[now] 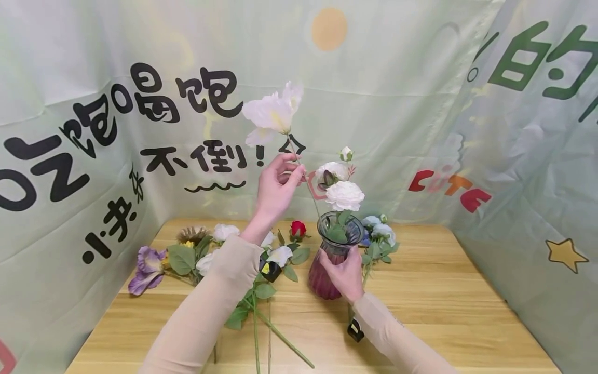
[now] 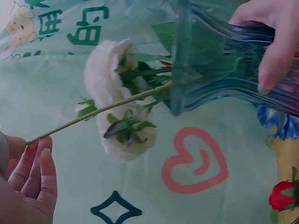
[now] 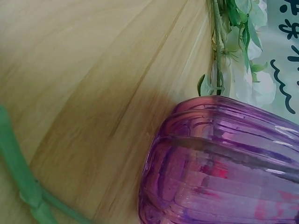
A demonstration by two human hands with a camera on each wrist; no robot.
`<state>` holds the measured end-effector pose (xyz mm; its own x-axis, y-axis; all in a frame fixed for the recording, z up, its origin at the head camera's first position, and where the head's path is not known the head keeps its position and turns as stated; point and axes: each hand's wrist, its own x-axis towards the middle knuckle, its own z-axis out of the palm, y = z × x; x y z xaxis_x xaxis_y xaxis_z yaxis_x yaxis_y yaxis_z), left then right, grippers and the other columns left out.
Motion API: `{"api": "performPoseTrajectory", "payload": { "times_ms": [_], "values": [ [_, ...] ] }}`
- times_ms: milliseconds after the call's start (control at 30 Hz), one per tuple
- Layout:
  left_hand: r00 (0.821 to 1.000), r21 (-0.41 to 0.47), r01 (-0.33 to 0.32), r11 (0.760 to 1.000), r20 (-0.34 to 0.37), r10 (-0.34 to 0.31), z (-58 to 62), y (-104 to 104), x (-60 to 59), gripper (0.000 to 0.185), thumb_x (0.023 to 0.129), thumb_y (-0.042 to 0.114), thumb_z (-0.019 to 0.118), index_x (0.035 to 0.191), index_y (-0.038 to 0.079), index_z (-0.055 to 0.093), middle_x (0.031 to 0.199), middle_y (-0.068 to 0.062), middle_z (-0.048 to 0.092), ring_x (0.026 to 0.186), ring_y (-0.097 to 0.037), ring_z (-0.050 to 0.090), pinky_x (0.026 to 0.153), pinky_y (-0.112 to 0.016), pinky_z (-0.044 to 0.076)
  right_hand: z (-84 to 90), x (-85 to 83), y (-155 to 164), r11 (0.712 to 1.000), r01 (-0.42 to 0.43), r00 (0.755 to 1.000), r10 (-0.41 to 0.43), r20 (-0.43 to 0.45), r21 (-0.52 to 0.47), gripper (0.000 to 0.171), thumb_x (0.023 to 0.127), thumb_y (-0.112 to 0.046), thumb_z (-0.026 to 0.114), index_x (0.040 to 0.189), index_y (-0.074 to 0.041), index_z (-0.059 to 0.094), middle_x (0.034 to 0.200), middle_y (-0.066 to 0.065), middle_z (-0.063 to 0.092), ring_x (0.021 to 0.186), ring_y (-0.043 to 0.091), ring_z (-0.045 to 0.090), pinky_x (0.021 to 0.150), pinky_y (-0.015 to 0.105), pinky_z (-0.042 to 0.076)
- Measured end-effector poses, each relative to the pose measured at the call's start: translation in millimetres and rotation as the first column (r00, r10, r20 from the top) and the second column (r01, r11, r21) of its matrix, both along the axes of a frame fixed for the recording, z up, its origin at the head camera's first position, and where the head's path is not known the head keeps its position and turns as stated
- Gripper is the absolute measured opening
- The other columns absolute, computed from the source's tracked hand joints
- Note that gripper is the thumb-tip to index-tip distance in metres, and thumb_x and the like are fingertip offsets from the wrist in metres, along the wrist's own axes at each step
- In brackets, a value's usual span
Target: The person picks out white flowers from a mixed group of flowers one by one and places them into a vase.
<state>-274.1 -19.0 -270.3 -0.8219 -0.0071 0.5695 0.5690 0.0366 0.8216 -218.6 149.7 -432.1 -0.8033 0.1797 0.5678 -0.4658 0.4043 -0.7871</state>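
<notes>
On the table (image 1: 444,311), the vase (image 1: 333,259) serves as landmark. Far to its left lies a purple flower (image 1: 147,267), then a heap of loose flowers (image 1: 219,249) with green stems running toward the table's near edge; a red rose (image 1: 298,228) lies just left of the vase, behind it. Above and left of the vase the left hand (image 1: 275,189) is raised, thumb and fingers pinching the thin stem (image 2: 98,111) of a pale bloom (image 1: 273,114), which stands high over the hand. The stem slants down into the vase's mouth, beside white roses (image 1: 343,195) already standing in it. The right hand (image 1: 345,272) grips the vase's ribbed purple belly from the near right side. Just right of the vase, behind it, lie blue-white flowers (image 1: 380,231).
</notes>
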Motion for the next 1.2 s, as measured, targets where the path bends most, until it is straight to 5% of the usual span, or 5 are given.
{"api": "performPoseTrajectory", "payload": {
  "times_ms": [233, 567, 867, 1200],
  "values": [
    [0.998, -0.049, 0.005, 0.999, 0.067, -0.002, -12.6, 8, -2.8, 0.026, 0.098, 0.011, 0.065, 0.123, 0.006, 0.062, 0.107, -0.021, 0.073, 0.090, -0.040, 0.073, 0.082, -0.036, 0.062, 2.3, 1.6, -1, 1.000, 0.000, 1.000, 0.000, 0.007, -0.005, 0.050, 0.078, 0.000, 0.080, 0.122, 0.005, 0.057, 0.108, 0.020, 0.073, 0.095, 0.017, 0.068, 0.086, 0.029, 0.058],
    [0.997, -0.200, 0.013, 0.980, 0.075, 0.002, -29.6, 17, -6.4, 0.027, 0.098, 0.012, 0.063, 0.124, 0.005, 0.062, 0.105, -0.019, 0.075, 0.086, -0.032, 0.075, 0.076, -0.030, 0.059, 3.3, 2.3, -1, 1.000, -0.003, 1.000, 0.003, 0.018, -0.010, 0.052, 0.078, 0.000, 0.080, 0.123, 0.005, 0.057, 0.111, 0.020, 0.072, 0.097, 0.020, 0.068, 0.089, 0.031, 0.058],
    [0.990, -0.261, 0.025, 0.965, 0.140, 0.012, -36.8, 23, -9.8, 0.032, 0.098, 0.013, 0.064, 0.128, 0.002, 0.060, 0.106, -0.017, 0.074, 0.089, -0.030, 0.074, 0.084, -0.036, 0.061, 3.8, 2.4, -1, 1.000, 0.001, 1.000, -0.001, -0.003, 0.004, 0.050, 0.077, 0.000, 0.080, 0.122, 0.004, 0.057, 0.109, 0.020, 0.073, 0.096, 0.021, 0.069, 0.087, 0.031, 0.058],
    [0.988, -0.445, 0.060, 0.894, 0.155, 0.010, -52.3, 22, -10.0, 0.030, 0.099, 0.022, 0.064, 0.125, 0.008, 0.066, 0.111, -0.009, 0.077, 0.097, -0.023, 0.073, 0.090, -0.035, 0.058, 2.4, 1.4, -1, 1.000, 0.001, 1.000, -0.001, -0.013, 0.003, 0.050, 0.077, 0.000, 0.080, 0.121, 0.005, 0.057, 0.108, 0.020, 0.072, 0.094, 0.020, 0.068, 0.085, 0.031, 0.058]
  ]
}}
